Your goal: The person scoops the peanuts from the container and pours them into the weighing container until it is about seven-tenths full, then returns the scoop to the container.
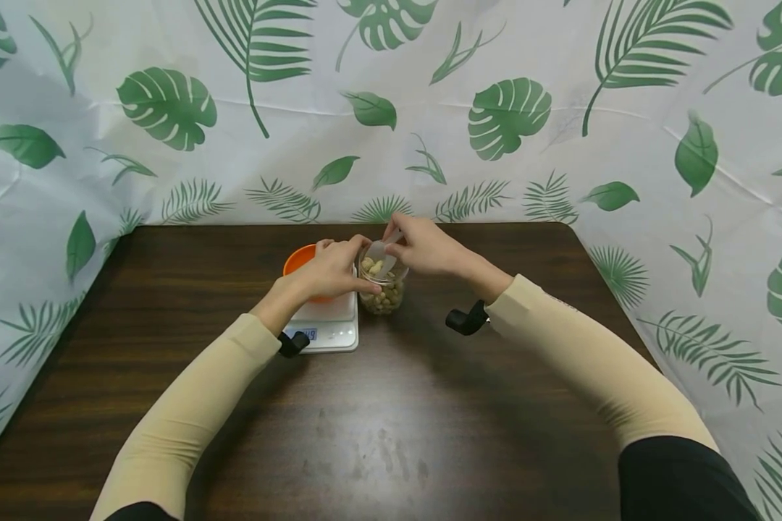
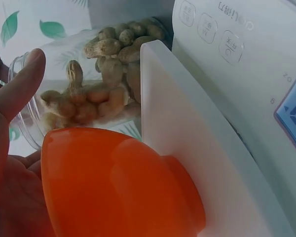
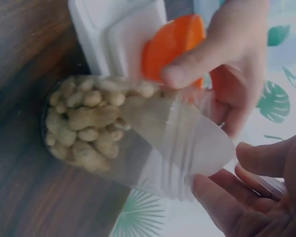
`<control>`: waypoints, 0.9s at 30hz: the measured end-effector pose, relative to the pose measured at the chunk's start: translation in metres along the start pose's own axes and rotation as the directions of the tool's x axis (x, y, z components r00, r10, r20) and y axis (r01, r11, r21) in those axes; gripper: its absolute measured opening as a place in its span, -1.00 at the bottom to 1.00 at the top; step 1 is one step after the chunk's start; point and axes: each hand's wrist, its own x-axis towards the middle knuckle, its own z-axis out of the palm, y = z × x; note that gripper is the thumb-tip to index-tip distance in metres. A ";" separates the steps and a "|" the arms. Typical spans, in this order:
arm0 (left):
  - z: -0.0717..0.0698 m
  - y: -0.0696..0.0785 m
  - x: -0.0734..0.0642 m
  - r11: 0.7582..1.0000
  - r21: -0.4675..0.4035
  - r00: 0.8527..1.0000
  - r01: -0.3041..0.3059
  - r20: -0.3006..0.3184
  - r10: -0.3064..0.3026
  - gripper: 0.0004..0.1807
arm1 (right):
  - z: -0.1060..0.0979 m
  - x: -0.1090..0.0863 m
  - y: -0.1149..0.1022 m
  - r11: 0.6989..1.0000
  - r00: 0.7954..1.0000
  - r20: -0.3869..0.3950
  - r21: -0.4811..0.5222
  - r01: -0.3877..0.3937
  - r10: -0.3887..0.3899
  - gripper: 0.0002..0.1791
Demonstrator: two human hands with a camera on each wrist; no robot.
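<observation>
Right hand (image 1: 423, 244): thumb and fingertips close together, pinching a translucent scoop (image 3: 212, 150); it sits at 1 o'clock of the jar mouth.
Scoop: passes through the mouth into the jar, its inner end close to the nuts; whether it touches them is hard to tell.
Left hand (image 1: 332, 269): partly spread, curved round the jar neck from 9 o'clock, thumb on the near side; contact with the bowl cannot be told.
Jar (image 3: 150, 175): clear, upright, uncapped, on the table toward 12 o'clock.
Peanuts (image 3: 86, 121): in their shells, filling the jar's lower part.
Orange bowl (image 1: 295, 259): at 10 o'clock of the jar, on the scale, partly hidden by the left hand.
White scale (image 1: 335, 339): just beside the jar, toward 8 o'clock, display lit.
Table (image 1: 378, 420): dark wood grain.
Backdrop (image 1: 423, 116): leaf-printed, beyond 12 o'clock.
</observation>
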 end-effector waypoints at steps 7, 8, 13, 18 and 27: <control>0.000 -0.001 0.000 1.000 0.000 1.000 -0.002 0.007 0.002 -0.08 | 0.004 0.001 0.002 1.000 0.998 0.052 -0.001 0.027 -0.027 -0.82; 0.000 -0.001 0.000 1.000 0.001 1.000 0.000 0.009 0.000 -0.07 | 0.004 0.001 0.003 1.000 0.999 0.041 -0.005 0.028 -0.028 -0.82; 0.000 -0.001 0.000 1.000 0.005 1.000 0.007 0.006 -0.007 -0.07 | -0.007 -0.001 0.007 1.000 1.000 -0.020 0.020 -0.007 0.007 -0.83; 0.000 0.000 0.001 1.000 0.005 1.000 0.000 -0.001 0.000 -0.10 | -0.015 -0.004 0.009 0.996 0.998 -0.026 0.067 -0.058 0.060 -0.81; 0.000 0.000 0.000 1.000 0.002 1.000 0.008 -0.003 -0.008 -0.10 | -0.018 -0.011 0.015 0.965 0.993 -0.033 0.241 -0.106 0.118 -0.83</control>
